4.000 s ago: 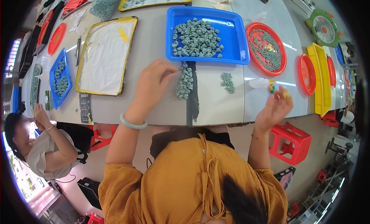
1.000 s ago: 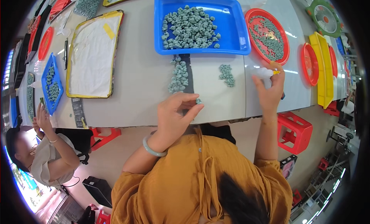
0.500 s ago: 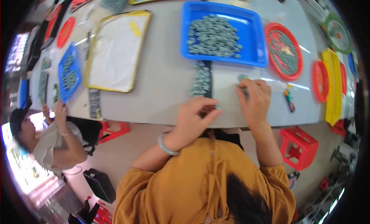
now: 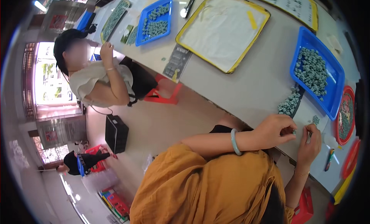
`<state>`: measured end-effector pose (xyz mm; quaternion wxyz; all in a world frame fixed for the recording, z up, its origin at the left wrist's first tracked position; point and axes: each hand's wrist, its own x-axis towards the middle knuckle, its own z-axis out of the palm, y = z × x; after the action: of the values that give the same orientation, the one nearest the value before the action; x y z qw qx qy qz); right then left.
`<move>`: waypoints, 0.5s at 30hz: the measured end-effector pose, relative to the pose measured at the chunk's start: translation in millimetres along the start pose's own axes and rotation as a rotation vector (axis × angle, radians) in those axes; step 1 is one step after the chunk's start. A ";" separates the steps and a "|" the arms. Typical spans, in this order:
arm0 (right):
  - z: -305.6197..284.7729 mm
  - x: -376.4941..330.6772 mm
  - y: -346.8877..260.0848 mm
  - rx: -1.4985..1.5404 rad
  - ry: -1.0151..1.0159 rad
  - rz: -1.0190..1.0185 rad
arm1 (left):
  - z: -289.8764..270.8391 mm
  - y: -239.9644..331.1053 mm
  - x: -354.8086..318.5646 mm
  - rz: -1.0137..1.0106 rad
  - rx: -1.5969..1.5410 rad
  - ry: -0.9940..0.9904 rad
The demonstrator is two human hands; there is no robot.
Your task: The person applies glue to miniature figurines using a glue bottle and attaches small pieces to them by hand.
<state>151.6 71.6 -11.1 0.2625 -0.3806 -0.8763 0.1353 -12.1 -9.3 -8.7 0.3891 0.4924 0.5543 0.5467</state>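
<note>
My left hand (image 4: 273, 132), with a pale green bangle (image 4: 235, 142) on its wrist, pinches a small green stone piece (image 4: 294, 132) between thumb and forefinger. Facing it from the right is my right hand (image 4: 309, 146), its fingers drawn together; whatever lies between them is too small to make out. Just beyond the right fingertips sits a small cluster of green pieces (image 4: 315, 120). A larger heap of green stones (image 4: 289, 104) lies beyond my left hand, along a black strip (image 4: 299, 104). Behind that heap stands a blue tray (image 4: 339, 79) partly filled with similar stones.
Right of the blue tray are a red round tray (image 4: 350, 137) of stones and a small colourful tube (image 4: 329, 159). A yellow-rimmed tray lined with white (image 4: 221, 31) lies to the left. Further left, a co-worker (image 4: 104, 79) sits by a smaller blue tray (image 4: 169, 21).
The view has swung left, so the table contents sit further right and the co-worker shows more fully. My right hand has come away from the small cluster, closer to my left hand.
</note>
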 end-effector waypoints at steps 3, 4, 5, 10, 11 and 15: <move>-6.9 -6.0 -5.6 -0.011 0.016 -0.011 | 1.3 1.5 -2.9 0.037 -0.012 -0.015; -8.5 -3.8 -6.4 -0.011 0.030 -0.049 | 0.5 1.5 2.2 0.066 -0.001 -0.018; -6.4 -3.9 -7.6 -0.043 0.050 -0.036 | -2.6 2.9 1.7 0.088 -0.019 -0.045; 0.5 -3.7 -7.6 0.157 0.018 -0.049 | -5.6 0.9 -4.3 -0.051 -0.012 -0.012; -2.4 -3.9 -7.2 0.154 0.030 -0.053 | -3.0 1.1 -2.7 -0.039 -0.008 -0.016; -6.2 -9.3 -8.8 0.169 0.039 0.017 | -1.0 6.4 -1.8 -0.065 -0.005 -0.052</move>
<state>155.2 59.0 -5.4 0.3097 -0.3672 -0.8532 0.2034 -11.9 -11.8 -2.4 0.4221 0.4874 0.5583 0.5221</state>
